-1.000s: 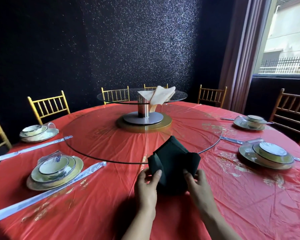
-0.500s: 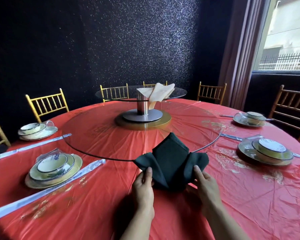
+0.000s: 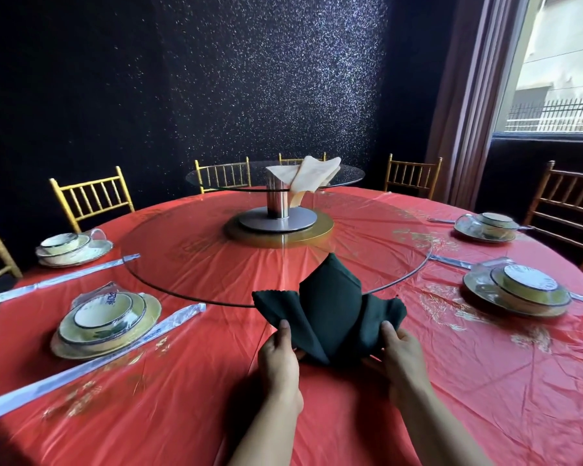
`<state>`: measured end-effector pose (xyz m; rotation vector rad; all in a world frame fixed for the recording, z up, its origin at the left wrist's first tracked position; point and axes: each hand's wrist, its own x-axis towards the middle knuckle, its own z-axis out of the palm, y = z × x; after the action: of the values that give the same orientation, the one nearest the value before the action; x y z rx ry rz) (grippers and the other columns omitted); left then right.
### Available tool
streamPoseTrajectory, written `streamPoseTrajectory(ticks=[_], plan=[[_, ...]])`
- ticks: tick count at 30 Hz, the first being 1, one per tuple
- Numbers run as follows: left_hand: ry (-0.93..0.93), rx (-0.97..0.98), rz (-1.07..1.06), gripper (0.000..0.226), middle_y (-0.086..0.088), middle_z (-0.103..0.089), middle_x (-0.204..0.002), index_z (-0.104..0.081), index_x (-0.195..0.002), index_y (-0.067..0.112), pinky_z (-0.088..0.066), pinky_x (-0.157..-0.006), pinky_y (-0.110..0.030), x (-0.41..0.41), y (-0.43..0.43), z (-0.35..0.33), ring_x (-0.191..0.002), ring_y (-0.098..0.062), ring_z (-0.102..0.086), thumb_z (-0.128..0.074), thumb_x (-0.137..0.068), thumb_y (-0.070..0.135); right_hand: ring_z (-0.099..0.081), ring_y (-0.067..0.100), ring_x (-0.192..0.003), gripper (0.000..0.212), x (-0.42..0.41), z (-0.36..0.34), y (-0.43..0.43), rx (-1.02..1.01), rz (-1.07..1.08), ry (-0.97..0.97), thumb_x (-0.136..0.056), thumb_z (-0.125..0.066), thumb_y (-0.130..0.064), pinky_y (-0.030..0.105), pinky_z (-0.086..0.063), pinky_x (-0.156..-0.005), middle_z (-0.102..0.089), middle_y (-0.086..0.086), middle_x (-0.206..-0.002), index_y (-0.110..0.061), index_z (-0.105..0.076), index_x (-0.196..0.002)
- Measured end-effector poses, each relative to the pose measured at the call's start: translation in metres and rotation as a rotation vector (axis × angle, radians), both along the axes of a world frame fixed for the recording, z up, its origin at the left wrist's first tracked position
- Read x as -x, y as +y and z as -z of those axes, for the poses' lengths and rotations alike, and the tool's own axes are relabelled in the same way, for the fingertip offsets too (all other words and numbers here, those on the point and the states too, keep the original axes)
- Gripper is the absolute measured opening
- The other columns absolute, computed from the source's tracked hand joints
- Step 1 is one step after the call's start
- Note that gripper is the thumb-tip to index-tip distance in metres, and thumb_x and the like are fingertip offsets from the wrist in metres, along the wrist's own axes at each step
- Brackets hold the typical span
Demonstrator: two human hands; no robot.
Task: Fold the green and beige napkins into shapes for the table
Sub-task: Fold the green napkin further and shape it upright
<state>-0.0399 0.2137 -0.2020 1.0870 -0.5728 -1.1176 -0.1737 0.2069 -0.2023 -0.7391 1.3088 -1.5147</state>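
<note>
the green napkin [image 3: 330, 307] stands on the red tabletop [image 3: 485, 381] right in front of you, its peak rising before the near rim of the glass turntable [image 3: 216, 264]. a wrapped plate setting [image 3: 105, 321] and wrapped chopsticks [image 3: 169, 326] lie to the left, and the beige napkin [image 3: 312, 178] drapes over the raised centre glass. your left grip [image 3: 280, 361] and right grip [image 3: 403, 358] each pinch a lower side flap. since a second ago those flaps have spread outward like wings.

The green napkin [image 3: 329, 307] now spreads wider, its two side flaps pulled outward by both hands, centre frame.
</note>
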Motion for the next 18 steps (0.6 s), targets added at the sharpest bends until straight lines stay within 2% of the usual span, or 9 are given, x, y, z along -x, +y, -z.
streamPoseTrajectory(ticks=[2,5,8,10,11,14,16,18], plan=[[0.030,-0.020,0.008,0.023,-0.007,-0.063,-0.087,-0.060,-0.080,0.012,-0.048,-0.089,-0.041,-0.001,-0.003,0.000,-0.086,-0.025,-0.058,-0.046,-0.097,0.020,-0.055,0.017,-0.064,0.022,0.001,0.000,0.000,-0.012,0.013,-0.001,-0.099,-0.034,-0.014,0.019,-0.048,-0.038,-0.058,0.007,-0.076,-0.011,-0.052,-0.086],[0.040,-0.048,-0.001,0.025,-0.007,-0.060,-0.082,-0.059,-0.076,0.015,-0.050,-0.074,-0.036,-0.003,-0.007,0.003,-0.076,-0.020,-0.057,-0.045,-0.097,0.015,-0.053,0.017,-0.062,0.019,0.002,-0.001,0.001,-0.010,0.024,0.024,-0.098,-0.035,-0.011,0.016,-0.045,-0.034,-0.056,0.008,-0.075,-0.011,-0.052,-0.088],[0.022,-0.070,-0.047,0.015,-0.014,-0.059,-0.095,-0.058,-0.098,0.001,-0.051,-0.063,-0.033,-0.005,-0.012,0.010,-0.076,-0.023,-0.056,-0.045,-0.096,0.009,-0.054,0.019,-0.063,0.017,0.002,-0.001,0.001,-0.012,0.017,0.027,-0.097,-0.036,-0.011,0.020,-0.048,-0.036,-0.057,0.011,-0.079,-0.008,-0.052,-0.095],[0.055,-0.067,-0.053,0.021,-0.015,-0.058,-0.103,-0.055,-0.112,0.001,-0.054,-0.057,-0.026,-0.006,-0.011,0.012,-0.081,-0.024,-0.059,-0.045,-0.096,0.010,-0.056,0.021,-0.067,0.020,0.001,-0.002,0.004,0.000,0.000,0.004,-0.097,-0.036,-0.015,0.025,-0.050,-0.045,-0.058,0.014,-0.089,-0.006,-0.053,-0.103],[0.066,-0.060,-0.048,0.021,-0.014,-0.059,-0.104,-0.054,-0.113,0.004,-0.054,-0.055,-0.024,-0.007,-0.011,0.013,-0.077,-0.021,-0.062,-0.044,-0.096,0.011,-0.057,0.021,-0.071,0.022,0.002,-0.003,0.007,0.016,-0.016,-0.010,-0.098,-0.037,-0.018,0.027,-0.050,-0.051,-0.058,0.015,-0.093,-0.004,-0.053,-0.104],[0.039,-0.046,-0.019,0.011,-0.009,-0.061,-0.095,-0.059,-0.095,0.012,-0.048,-0.059,-0.027,-0.008,-0.008,0.010,-0.060,-0.012,-0.062,-0.048,-0.095,0.016,-0.056,0.020,-0.074,0.020,0.003,-0.006,0.016,0.056,-0.063,-0.067,-0.096,-0.043,-0.023,0.033,-0.051,-0.066,-0.058,0.009,-0.087,-0.008,-0.057,-0.095],[0.029,-0.023,0.005,0.013,-0.004,-0.060,-0.084,-0.060,-0.080,0.017,-0.046,-0.061,-0.027,-0.008,-0.004,0.008,-0.064,-0.013,-0.058,-0.055,-0.092,0.020,-0.055,0.018,-0.071,0.016,0.005,-0.007,0.022,0.074,-0.085,-0.108,-0.094,-0.046,-0.020,0.037,-0.049,-0.075,-0.056,0.003,-0.077,-0.015,-0.056,-0.083],[0.016,0.013,0.029,0.013,-0.001,-0.060,-0.080,-0.061,-0.076,0.019,-0.046,-0.065,-0.029,-0.007,0.000,0.006,-0.069,-0.014,-0.057,-0.059,-0.089,0.022,-0.055,0.018,-0.070,0.017,0.007,-0.007,0.024,0.081,-0.101,-0.109,-0.093,-0.047,-0.015,0.037,-0.049,-0.076,-0.055,0.002,-0.073,-0.016,-0.057,-0.079]])
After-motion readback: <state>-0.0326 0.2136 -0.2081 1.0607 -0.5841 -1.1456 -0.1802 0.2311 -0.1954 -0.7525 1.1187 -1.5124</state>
